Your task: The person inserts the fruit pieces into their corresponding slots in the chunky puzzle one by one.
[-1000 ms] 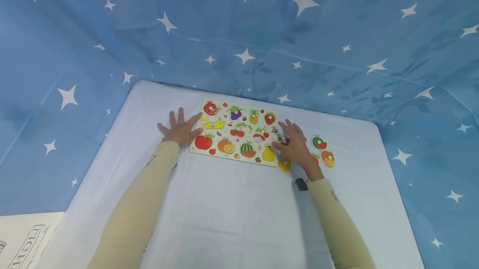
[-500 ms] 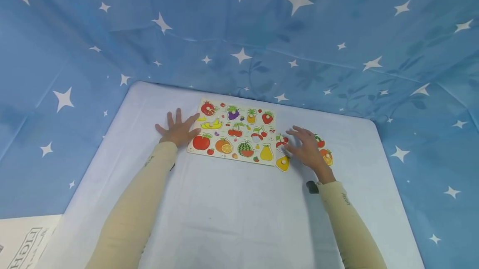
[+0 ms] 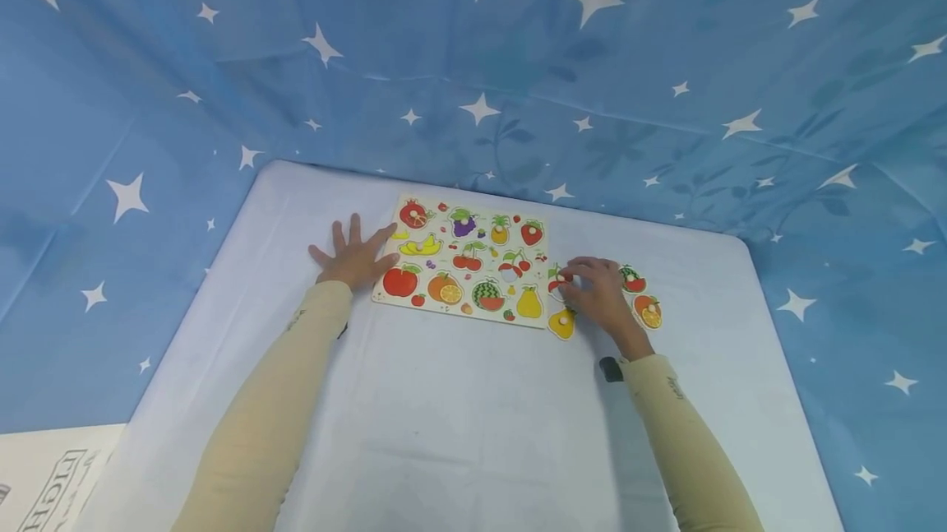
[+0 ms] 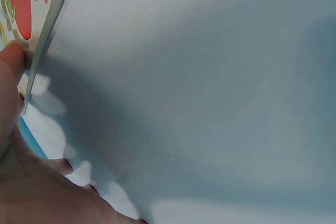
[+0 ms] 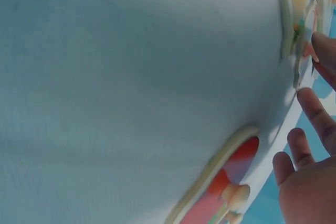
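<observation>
A wooden fruit puzzle board (image 3: 432,312) lies on the white table. My left hand (image 3: 353,262) rests with spread fingers at its left edge, thumb on the corner by the apple (image 4: 22,11) in the left wrist view. Just off the board's right edge, my right hand (image 3: 601,298) pinches a cherry puzzle piece (image 3: 556,281) between thumb and index finger. In the right wrist view the cherry piece (image 5: 303,51) looks tilted, and the right hand's (image 5: 310,182) other fingers stand apart from it. A pear piece (image 3: 561,324) lies just below it, beside the board.
Right of my right hand lie a watermelon piece (image 3: 632,278) and an orange piece (image 3: 648,312). A red piece with a wooden knob (image 5: 226,182) shows in the right wrist view. Behind the table hangs a blue star-patterned cloth (image 3: 414,39).
My right hand has drawn back rightward from the board's edge, then its fingers have closed on the cherry piece. The left hand stays at the board's left edge.
</observation>
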### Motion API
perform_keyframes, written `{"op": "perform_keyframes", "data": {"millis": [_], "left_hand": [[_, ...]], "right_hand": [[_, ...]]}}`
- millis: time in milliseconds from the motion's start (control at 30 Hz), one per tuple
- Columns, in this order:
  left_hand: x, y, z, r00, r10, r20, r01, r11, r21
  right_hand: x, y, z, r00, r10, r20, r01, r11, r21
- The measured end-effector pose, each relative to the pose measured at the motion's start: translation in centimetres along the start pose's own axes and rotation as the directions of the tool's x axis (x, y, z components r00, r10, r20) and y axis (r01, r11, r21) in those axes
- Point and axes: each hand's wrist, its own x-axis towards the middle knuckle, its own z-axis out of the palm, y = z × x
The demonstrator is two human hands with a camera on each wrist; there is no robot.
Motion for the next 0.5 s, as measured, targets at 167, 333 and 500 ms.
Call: {"op": "perform_keyframes", "data": {"millis": [167,333,500], "left_hand": [[-0.09,0.1,-0.16,1.0,0.001,0.001,-0.001,1.0,-0.001],[-0.25,0.16,-0.15,1.0,0.001,-0.004,-0.001,1.0,0.003],[-0.31,0.21,-0.22,1.0,-0.002,-0.001,0.002,1.0,-0.001]], "right_hand": [[0.34,-0.16,0.4,0.999,-0.005,-0.038,0.005,1.0,0.011],[0.5,-0.14,0.59,0.999,0.0,-0.053,0.0,1.0,0.009],[0.63,-0.01,0.65,0.997,-0.001,-0.071,0.001,1.0,-0.004]]}}
